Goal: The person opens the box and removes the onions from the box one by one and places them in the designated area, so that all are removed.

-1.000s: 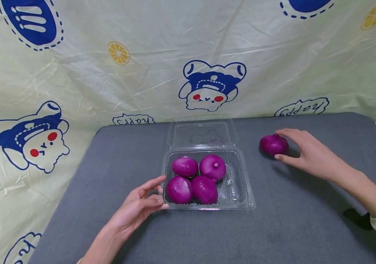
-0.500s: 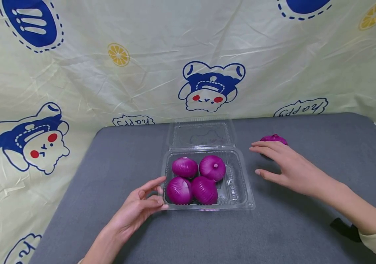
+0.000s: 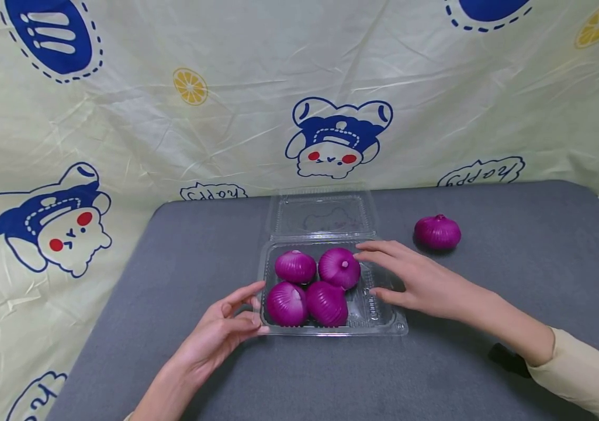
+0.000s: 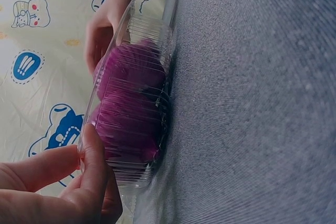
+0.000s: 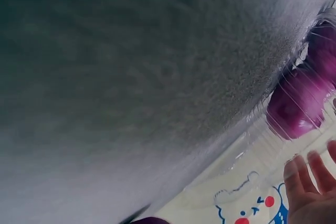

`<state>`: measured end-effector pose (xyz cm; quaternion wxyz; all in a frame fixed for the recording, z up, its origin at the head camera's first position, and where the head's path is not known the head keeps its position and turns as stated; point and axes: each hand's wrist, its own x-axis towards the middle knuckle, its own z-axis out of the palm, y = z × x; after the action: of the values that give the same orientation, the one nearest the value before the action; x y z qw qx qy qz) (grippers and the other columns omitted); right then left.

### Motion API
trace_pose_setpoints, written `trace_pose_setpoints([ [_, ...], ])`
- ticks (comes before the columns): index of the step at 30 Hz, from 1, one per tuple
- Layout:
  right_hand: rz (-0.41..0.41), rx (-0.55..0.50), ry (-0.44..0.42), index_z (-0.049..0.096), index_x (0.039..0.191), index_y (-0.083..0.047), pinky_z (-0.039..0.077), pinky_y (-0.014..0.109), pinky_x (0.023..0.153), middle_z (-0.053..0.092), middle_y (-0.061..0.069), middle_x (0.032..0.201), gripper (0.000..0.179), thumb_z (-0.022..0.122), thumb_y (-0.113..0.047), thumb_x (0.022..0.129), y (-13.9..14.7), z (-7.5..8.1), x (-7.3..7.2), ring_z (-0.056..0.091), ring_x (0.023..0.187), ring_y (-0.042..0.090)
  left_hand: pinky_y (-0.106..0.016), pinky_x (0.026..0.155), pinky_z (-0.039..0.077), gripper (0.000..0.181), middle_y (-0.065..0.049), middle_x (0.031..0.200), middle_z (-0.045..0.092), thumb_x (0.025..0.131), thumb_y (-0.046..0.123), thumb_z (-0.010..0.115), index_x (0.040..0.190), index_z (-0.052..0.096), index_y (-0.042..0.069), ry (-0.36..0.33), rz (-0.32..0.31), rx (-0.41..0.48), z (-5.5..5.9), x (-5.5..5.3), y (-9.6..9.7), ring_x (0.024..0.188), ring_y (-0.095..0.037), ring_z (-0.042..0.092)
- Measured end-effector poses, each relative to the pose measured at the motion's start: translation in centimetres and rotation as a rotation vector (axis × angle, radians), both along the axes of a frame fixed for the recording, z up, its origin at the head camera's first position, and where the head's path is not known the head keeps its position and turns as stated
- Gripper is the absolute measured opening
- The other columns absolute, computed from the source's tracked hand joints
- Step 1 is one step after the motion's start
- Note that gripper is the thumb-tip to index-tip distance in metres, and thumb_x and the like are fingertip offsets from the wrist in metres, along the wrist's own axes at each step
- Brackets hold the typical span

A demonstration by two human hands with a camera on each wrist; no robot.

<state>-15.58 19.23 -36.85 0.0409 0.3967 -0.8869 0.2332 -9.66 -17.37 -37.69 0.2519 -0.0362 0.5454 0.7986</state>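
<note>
A clear plastic clamshell box (image 3: 333, 331) lies on the table with its lid (image 3: 322, 211) laid back. Several purple onions fill its left and middle part, one of them a far right onion (image 3: 339, 268). My left hand (image 3: 217, 327) pinches the box's left rim between thumb and fingers, as the left wrist view confirms. Over the box's right side hovers my right hand (image 3: 409, 280), fingers extended and holding nothing. Its fingertips come close to the far right onion; whether they touch it cannot be made out. Another onion (image 3: 438, 233) sits alone on the table, right of the box.
Grey cloth (image 3: 199, 245) covers the table. Behind it hangs a pale curtain (image 3: 241, 128) printed with cartoon figures and orange slices. A dark band (image 3: 509, 361) shows under the right wrist.
My right hand has left the lone onion and moved left to the box, leaving that onion on the table. My left hand stays at the rim.
</note>
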Motion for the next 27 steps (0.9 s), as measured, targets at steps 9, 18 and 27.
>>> trace_pose_setpoints([
  [9, 0.064, -0.002, -0.078, 0.051, 0.142, -0.021, 0.043, 0.047, 0.104, 0.045, -0.001, 0.147, 0.063, 0.077, -0.033, 0.086, -2.4, -0.5, -2.2, 0.040, 0.135, 0.022, -0.039, 0.091, 0.054, 0.066, -0.010, 0.110, 0.043, 0.089, -0.015, 0.053, 0.150, 0.035, 0.000, -0.010, -0.005, 0.005, 0.0, 0.0, 0.0, 0.077, -0.014, 0.054],
  [18, 0.040, 0.076, -0.114, 0.052, 0.142, -0.023, 0.048, 0.044, 0.099, 0.048, -0.002, 0.143, 0.070, 0.080, -0.039, 0.080, -3.3, -0.5, -2.9, 0.042, 0.130, 0.019, -0.039, 0.091, 0.053, 0.067, -0.010, 0.110, 0.043, 0.088, -0.016, 0.053, 0.151, 0.033, -0.001, 0.003, -0.012, 0.017, 0.0, 0.1, 0.0, 0.078, -0.014, 0.055],
  [27, 0.031, 0.113, -0.154, 0.052, 0.143, -0.022, 0.050, 0.039, 0.094, 0.046, -0.002, 0.141, 0.077, 0.085, -0.027, 0.074, -3.6, -0.6, -3.1, 0.040, 0.126, 0.018, -0.040, 0.092, 0.053, 0.067, -0.010, 0.111, 0.042, 0.089, -0.015, 0.053, 0.151, 0.033, 0.001, -0.015, -0.003, 0.008, 0.0, 0.1, 0.1, 0.078, -0.014, 0.054],
])
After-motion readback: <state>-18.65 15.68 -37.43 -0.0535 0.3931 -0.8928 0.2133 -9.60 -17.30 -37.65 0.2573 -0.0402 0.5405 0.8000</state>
